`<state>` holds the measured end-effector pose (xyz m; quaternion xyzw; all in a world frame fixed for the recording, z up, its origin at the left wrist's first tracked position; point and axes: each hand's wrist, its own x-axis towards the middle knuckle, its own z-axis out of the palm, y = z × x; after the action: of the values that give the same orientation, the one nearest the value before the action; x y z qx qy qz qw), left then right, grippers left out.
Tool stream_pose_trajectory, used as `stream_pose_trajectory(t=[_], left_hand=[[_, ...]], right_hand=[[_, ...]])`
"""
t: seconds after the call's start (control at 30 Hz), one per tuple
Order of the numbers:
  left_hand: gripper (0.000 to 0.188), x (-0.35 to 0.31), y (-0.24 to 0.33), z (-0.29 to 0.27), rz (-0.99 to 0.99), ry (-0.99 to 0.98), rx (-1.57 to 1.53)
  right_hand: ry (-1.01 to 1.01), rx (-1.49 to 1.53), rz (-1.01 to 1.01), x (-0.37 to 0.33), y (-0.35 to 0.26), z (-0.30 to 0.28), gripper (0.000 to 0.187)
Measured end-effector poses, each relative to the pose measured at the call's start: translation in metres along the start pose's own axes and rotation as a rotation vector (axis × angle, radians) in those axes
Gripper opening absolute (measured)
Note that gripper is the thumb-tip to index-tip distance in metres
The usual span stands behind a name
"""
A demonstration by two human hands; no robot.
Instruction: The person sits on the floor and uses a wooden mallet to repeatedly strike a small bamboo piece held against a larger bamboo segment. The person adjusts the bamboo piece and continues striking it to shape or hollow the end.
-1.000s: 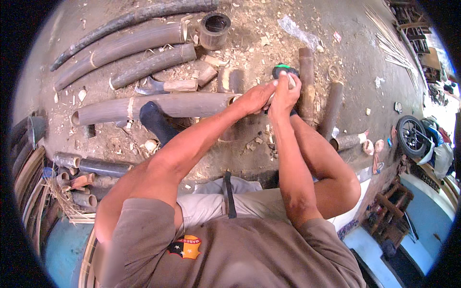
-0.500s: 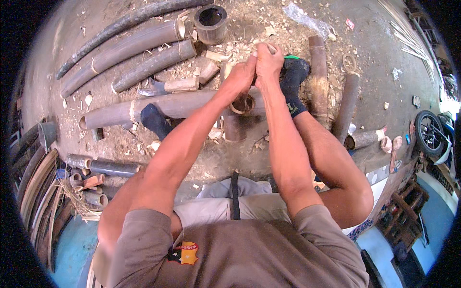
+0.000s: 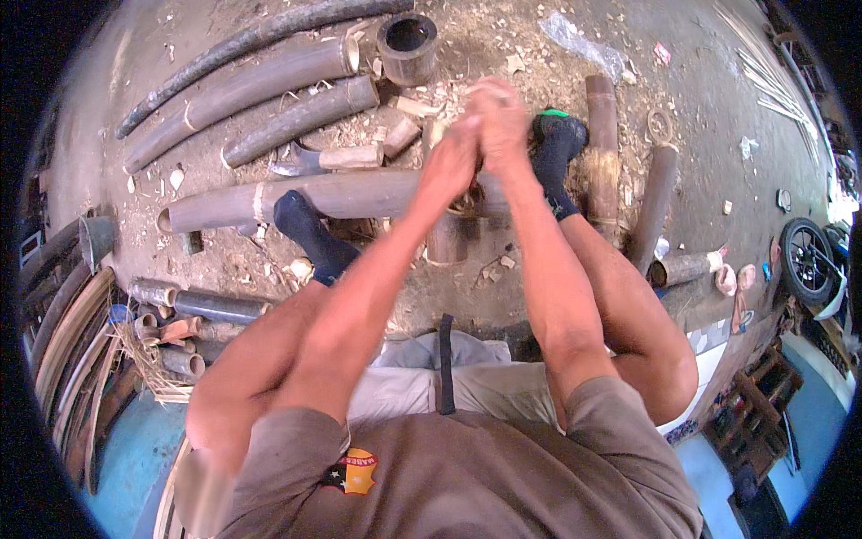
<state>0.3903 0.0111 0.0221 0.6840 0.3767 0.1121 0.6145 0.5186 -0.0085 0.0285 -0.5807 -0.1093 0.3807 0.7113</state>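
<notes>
My left hand (image 3: pixel 456 144) and my right hand (image 3: pixel 503 121) are pressed together, fingers closed, above a long bamboo pole (image 3: pixel 350 195) lying crosswise. Motion smears both hands, and whatever they grip is hidden inside them. Below them the pole has a cut opening, partly covered by my wrists. A shorter bamboo piece (image 3: pixel 447 241) sits under the pole there. My left foot in a dark sock (image 3: pixel 310 232) rests against the pole; my other dark-socked foot (image 3: pixel 558 148) is just right of my hands.
A hatchet-like tool (image 3: pixel 346 158) with a pale wooden handle lies beyond the pole. Farther off are thick bamboo lengths (image 3: pixel 260 94) and an upright bamboo cup (image 3: pixel 407 54). More bamboo pieces (image 3: pixel 602 153) lie right among wood chips. Split bamboo strips (image 3: pixel 67 337) are stacked left.
My joined hands have shifted slightly down and right in the picture and are now more blurred. My view has moved a little, so the surroundings sit slightly lower and farther right.
</notes>
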Motion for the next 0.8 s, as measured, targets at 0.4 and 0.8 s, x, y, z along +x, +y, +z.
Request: stream_pose_trajectory(t=[0.4, 0.8], left_hand=[[0.080, -0.066, -0.066, 0.047, -0.092, 0.935, -0.621], [0.091, 0.047, 0.026, 0.003, 0.018, -0.223, 0.219]], right_hand=[[-1.048, -0.542, -0.031, -0.035, 0.050, 0.083, 0.040], [0.566, -0.024, -0.144, -0.010, -0.007, -0.001, 0.036]])
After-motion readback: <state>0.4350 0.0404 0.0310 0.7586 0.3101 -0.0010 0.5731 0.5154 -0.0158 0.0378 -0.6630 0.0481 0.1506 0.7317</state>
